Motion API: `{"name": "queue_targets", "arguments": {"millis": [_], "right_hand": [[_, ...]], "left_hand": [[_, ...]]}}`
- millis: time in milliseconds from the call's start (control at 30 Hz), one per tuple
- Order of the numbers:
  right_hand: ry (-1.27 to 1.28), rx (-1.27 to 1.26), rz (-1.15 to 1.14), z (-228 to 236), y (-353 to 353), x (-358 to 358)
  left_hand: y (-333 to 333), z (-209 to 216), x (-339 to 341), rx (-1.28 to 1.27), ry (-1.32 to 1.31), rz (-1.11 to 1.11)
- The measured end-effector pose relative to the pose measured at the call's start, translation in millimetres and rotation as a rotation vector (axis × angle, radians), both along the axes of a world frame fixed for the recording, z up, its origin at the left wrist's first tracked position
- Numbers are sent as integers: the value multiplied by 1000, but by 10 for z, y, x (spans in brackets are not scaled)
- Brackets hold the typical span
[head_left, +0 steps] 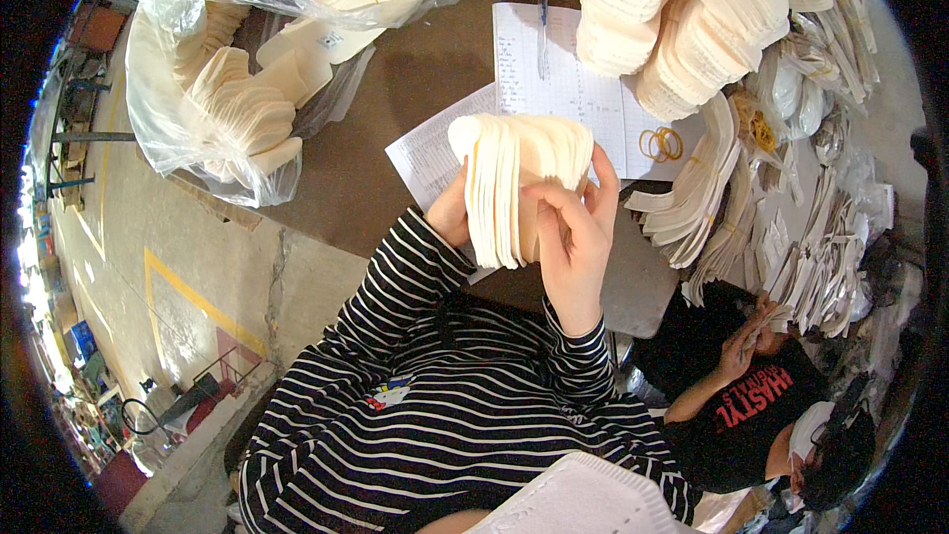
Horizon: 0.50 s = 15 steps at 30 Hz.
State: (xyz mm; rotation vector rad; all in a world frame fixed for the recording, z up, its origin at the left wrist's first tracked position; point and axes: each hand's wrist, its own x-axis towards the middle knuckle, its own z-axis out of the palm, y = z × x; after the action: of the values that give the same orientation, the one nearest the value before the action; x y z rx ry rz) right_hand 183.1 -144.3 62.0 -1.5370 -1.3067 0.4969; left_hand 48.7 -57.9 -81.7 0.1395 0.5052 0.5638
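Note:
In front of my chest I hold a thick bundle of cream shoe insoles [499, 188], fanned slightly apart at the near edge. My left hand [452, 206] grips the bundle's left side, most of its fingers hidden behind the insoles. On the right side, my right hand [576, 242] has its fingers bent against the insoles, some at the far right edge and one across the near face. Beneath the bundle lie a printed sheet [415, 156] and an open squared notebook [583, 99] with handwriting and a pen [543, 40] on it.
Clear plastic bags [163, 59] of insoles stand on the brown table [435, 49] at far left. Banded insole stacks [707, 35] fill the far right, near loose rubber bands [660, 144]. More bundles [692, 203] lie at right, where a co-worker's hands [746, 336] handle pieces.

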Motion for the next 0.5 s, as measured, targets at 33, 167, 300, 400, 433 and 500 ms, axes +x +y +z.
{"name": "queue_targets", "arguments": {"millis": [33, 167, 300, 400, 433, 500], "right_hand": [[-15, -15, 3, -9, -1, -2], [-50, -22, -12, 105, -9, -48], [-16, -43, -25, 96, -2, -53], [82, 8, -45, 50, 12, -57], [124, 38, -49, 25, 16, -61], [-18, 33, -18, -11, 11, -41]], "left_hand": [[-9, 17, 0, 0, -8, -7], [-5, -75, -27, 30, -46, -44], [5, -142, -20, 38, -56, -51], [-19, 82, 5, 46, -46, -27], [-23, 72, 1, 75, -42, -25], [-26, 73, -5, 121, -42, -28]]}}
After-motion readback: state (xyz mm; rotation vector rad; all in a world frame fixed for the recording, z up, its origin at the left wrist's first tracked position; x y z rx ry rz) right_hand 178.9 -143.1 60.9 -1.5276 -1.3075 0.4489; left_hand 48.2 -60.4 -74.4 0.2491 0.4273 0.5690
